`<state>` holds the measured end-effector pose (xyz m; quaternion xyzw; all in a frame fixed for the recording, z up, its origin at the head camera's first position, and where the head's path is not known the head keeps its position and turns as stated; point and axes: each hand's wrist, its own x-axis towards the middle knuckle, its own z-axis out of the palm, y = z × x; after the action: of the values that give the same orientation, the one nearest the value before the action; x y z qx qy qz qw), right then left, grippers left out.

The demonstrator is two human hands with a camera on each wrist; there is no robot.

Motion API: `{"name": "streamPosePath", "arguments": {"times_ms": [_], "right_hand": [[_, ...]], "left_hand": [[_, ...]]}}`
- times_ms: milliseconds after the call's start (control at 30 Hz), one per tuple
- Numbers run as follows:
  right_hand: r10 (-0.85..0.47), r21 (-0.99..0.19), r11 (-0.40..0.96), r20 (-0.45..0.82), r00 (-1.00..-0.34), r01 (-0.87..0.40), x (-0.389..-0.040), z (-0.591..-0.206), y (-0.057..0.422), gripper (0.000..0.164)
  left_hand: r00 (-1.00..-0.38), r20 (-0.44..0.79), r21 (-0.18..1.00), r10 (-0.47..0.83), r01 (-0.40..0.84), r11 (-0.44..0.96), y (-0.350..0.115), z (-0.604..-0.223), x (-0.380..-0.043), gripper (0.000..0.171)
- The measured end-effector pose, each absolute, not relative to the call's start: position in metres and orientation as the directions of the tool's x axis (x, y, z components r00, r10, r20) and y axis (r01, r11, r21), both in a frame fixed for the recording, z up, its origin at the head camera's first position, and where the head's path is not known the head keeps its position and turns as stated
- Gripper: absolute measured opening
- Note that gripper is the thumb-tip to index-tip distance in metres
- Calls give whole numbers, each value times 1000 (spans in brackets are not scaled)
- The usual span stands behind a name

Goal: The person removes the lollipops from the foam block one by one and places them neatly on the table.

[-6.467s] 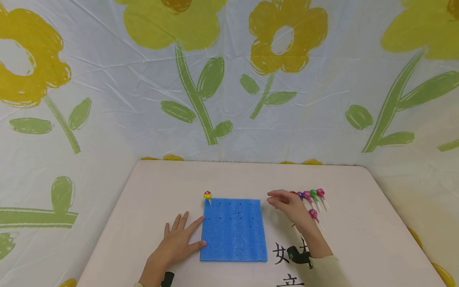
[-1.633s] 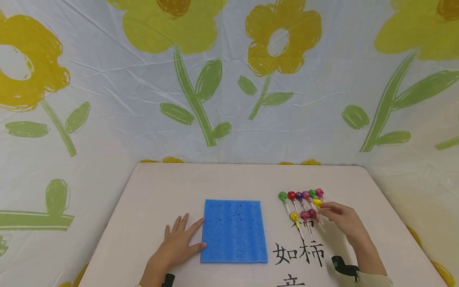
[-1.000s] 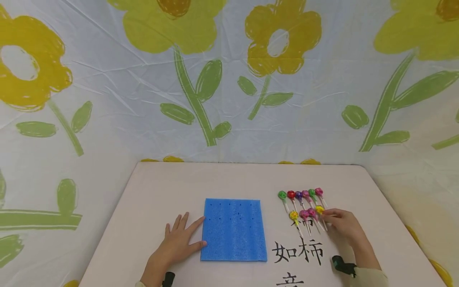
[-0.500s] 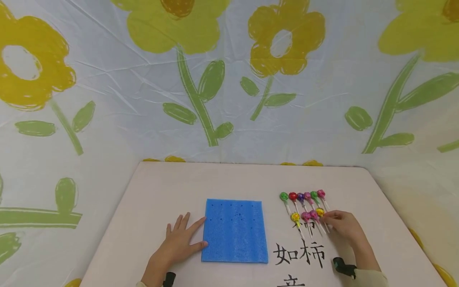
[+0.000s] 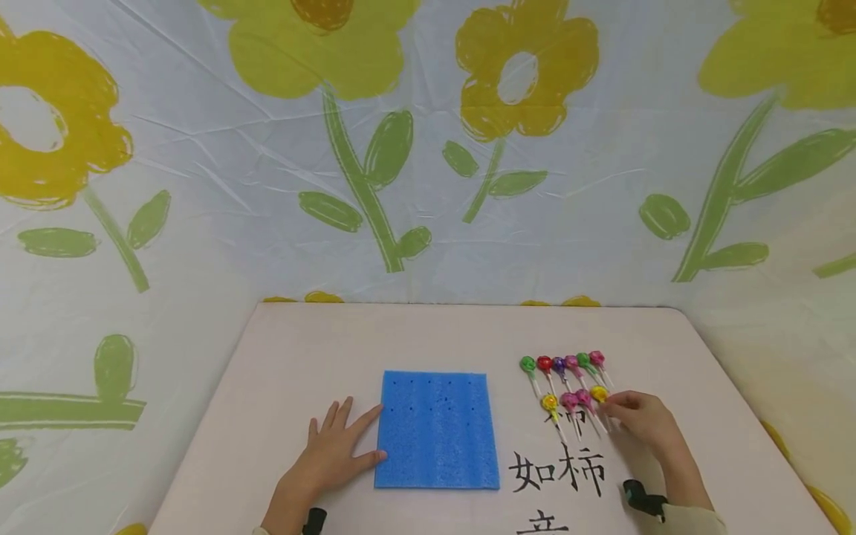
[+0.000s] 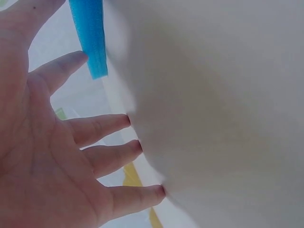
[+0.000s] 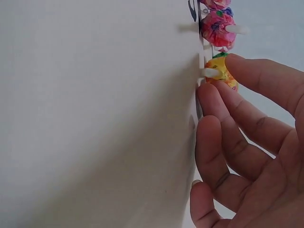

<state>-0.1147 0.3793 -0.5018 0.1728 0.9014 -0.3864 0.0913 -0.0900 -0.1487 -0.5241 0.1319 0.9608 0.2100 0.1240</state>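
My right hand (image 5: 645,420) pinches a yellow lollipop (image 5: 599,394) by its head between thumb and fingers, low at the table. That lollipop is at the right end of a lower row, beside two pink lollipops (image 5: 569,401). Another yellow lollipop (image 5: 549,403) lies at the row's left end. Seen from the right wrist, the thumb and a fingertip meet the yellow wrapper (image 7: 221,67). My left hand (image 5: 334,449) is spread, its index finger and thumb against the left edge of a blue foam board (image 5: 438,438) dotted with small holes. Its other fingertips touch the table in the left wrist view.
Behind the lower row lies an upper row of lollipops, from a green one (image 5: 527,364) to a pink one (image 5: 597,358). Black brush characters (image 5: 558,469) mark the table (image 5: 321,342) in front. A flower-printed cloth (image 5: 428,186) hangs around the table.
The yellow-and-red lollipop that stood at the board's far left corner is gone from there. My right hand has moved right, bringing a yellow lollipop down beside the pink ones. The left hand stays put.
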Motion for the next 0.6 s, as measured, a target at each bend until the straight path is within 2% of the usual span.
{"name": "streamPosePath", "arguments": {"times_ms": [333, 600], "right_hand": [[235, -667, 647, -285, -929, 369, -113, -500, 379, 40], [239, -704, 659, -137, -961, 264, -106, -485, 365, 42]], "left_hand": [[-936, -177, 433, 304, 203, 878, -149, -520, -89, 77], [-942, -133, 413, 309, 231, 881, -150, -515, -87, 77]]}}
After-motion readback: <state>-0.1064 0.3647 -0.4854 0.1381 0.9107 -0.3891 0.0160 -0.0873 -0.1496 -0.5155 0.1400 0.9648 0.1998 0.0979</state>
